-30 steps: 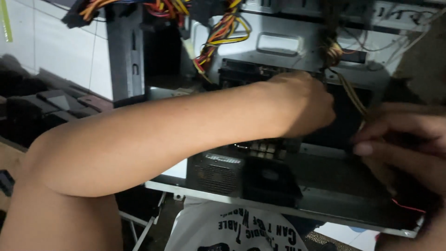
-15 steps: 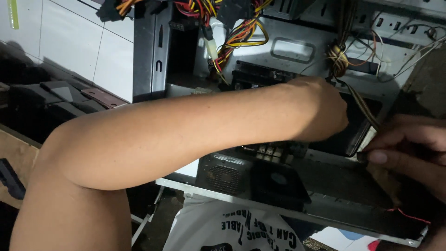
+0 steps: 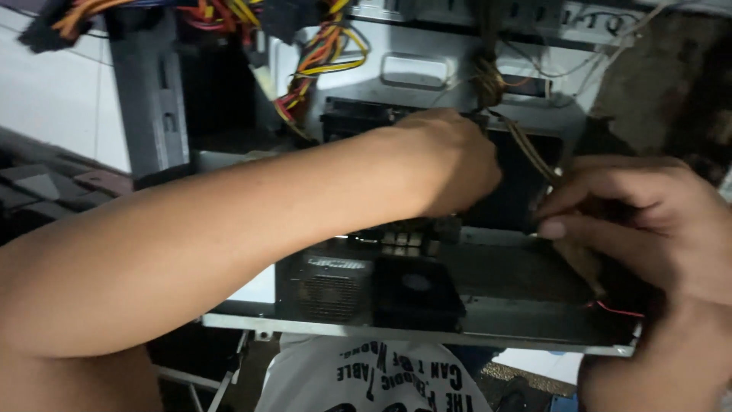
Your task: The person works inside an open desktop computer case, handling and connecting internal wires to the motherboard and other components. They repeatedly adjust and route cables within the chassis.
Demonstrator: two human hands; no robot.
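Open computer case (image 3: pixel 427 320), grey metal, side panel off, lying in front of the person with its inside facing the camera. Left hand (image 3: pixel 450 160) reaches across deep into the case, fingers curled down onto a dark flat part (image 3: pixel 518 191) at the middle. Fingertips hidden behind the knuckles, so cannot tell if it is gripping or just pressing. Right hand (image 3: pixel 633 221) sits at the right edge of the same dark part, thumb and forefinger pinched together on that edge, likely steadying it against the other hand. A tan cable bundle (image 3: pixel 526 149) runs down between the two hands. Black fan (image 3: pixel 415 286) and a vented grille (image 3: pixel 328 294) sit lower in the case. Red, yellow and orange wires (image 3: pixel 320 53) hang loose from the top. White printed shirt (image 3: pixel 374 378) below the case rim.
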